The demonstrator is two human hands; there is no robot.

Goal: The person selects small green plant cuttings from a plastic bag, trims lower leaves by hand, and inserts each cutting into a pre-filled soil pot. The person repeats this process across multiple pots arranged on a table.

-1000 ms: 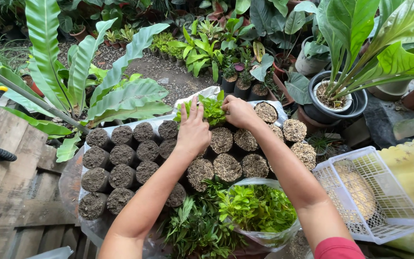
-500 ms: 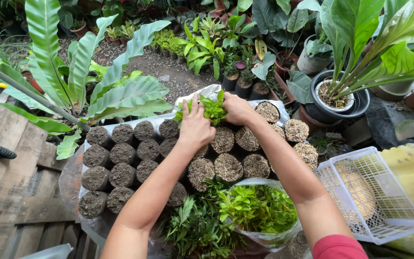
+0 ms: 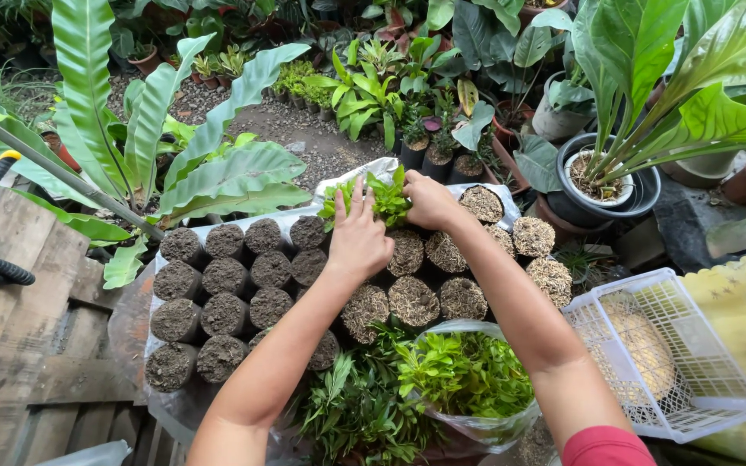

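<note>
Where the view began, nearest the camera, a clear bag of green cuttings (image 3: 464, 380) lay open beside a heap of darker leafy sprigs (image 3: 351, 414), both at the near edge of a plastic sheet (image 3: 131, 328) spread over a wooden desk (image 3: 19, 293). To the right stood a white plastic basket (image 3: 675, 354). Beyond the bag, rows of soil-filled pots (image 3: 218, 293) stood packed side by side, the left ones dark and bare, the right ones topped with pale fibre. Both forearms reached across these rows to the far row. The left hand (image 3: 357, 240) lay palm down, fingers (image 3: 351, 203) stretched out and pressed against the base of a small green seedling (image 3: 373, 200); it gripped nothing. The right hand (image 3: 429, 200) was curled at the seedling's other side, fingers bent in toward the stem, though whether they pinched it could not be told. The seedling stood upright in a far-row pot, between the two hands. Judged from this, the step in hand was firming the seedling into its pot; the next move would call for easing both hands away without tilting the stem. Farther off stood broad-leaved ferns (image 3: 200, 147), gravel ground (image 3: 304, 129) and potted plants (image 3: 602, 173).
</note>
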